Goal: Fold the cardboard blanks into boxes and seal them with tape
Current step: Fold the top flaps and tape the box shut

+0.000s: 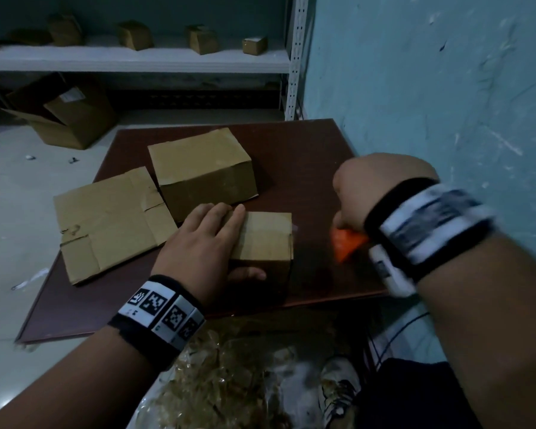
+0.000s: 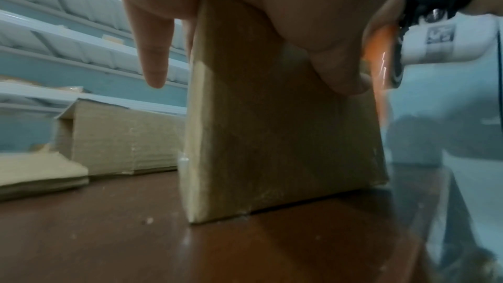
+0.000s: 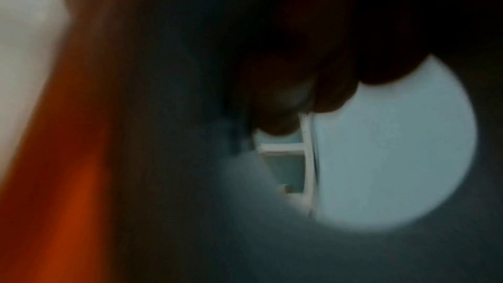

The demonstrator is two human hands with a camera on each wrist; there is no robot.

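From the head view I see my left hand (image 1: 206,243) laid over the small box (image 1: 265,239), fingers flat along its top and thumb pressed to the near side, so it clasps the box against the brown table (image 1: 307,156). Just right of that box, my right hand (image 1: 372,190) is curled round an orange tape dispenser (image 1: 345,243) (blurred, and mostly hidden under the wrist). Beyond the left fingertips stands a larger folded box (image 1: 205,171); left of the hand a flat cardboard blank (image 1: 109,221) lies overhanging the table edge.

The left wrist view adds what the head view lacks: the small box's matte, fibrous side wall (image 2: 272,137) standing on the glossy table, its lower edge slightly frayed, the thumb (image 2: 334,66) against it, and the dispenser's shiny orange plastic (image 2: 381,61) behind. The right wrist view gives only an orange smear (image 3: 68,201), dark fingers (image 3: 299,94) and a pale blue wall through a round opening.
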